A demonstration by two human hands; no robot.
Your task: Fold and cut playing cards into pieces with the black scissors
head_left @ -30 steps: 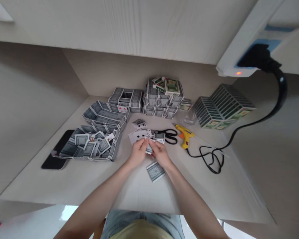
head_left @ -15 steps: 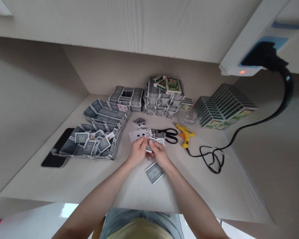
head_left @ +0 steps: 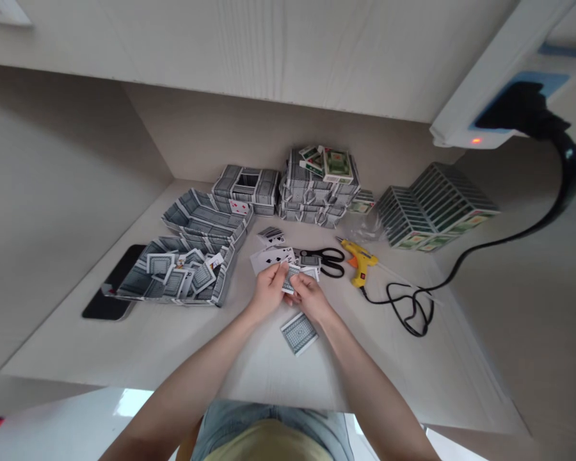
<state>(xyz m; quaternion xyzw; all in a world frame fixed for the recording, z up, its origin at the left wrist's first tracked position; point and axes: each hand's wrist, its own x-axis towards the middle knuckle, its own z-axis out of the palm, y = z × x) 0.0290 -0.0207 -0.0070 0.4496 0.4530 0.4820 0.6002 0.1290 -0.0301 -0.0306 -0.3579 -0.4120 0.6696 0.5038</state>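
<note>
Between my two hands is a playing card (head_left: 290,280), its grey patterned back facing up. My left hand (head_left: 270,288) is closed on its left side, thumb on top. My right hand (head_left: 309,296) pinches it from the right. Whether more than one card is in the grip, I cannot tell. On the table below my hands lies a square-looking piece with the same card-back pattern (head_left: 299,333). Face-up cards (head_left: 271,257) lie just beyond my left hand, and a small fanned pile of cards (head_left: 271,236) is behind them.
Black-handled scissors (head_left: 330,262) and a yellow glue gun (head_left: 360,261) with a looped black cord lie to the right. An open card-covered box (head_left: 223,282) holding loose cards stands left, over a phone (head_left: 108,306). Card boxes (head_left: 319,189) are stacked behind; a shelf overhangs.
The view has shifted slightly. My right thumb has moved a little over the card; both hands otherwise keep their hold in nearly the same place.
</note>
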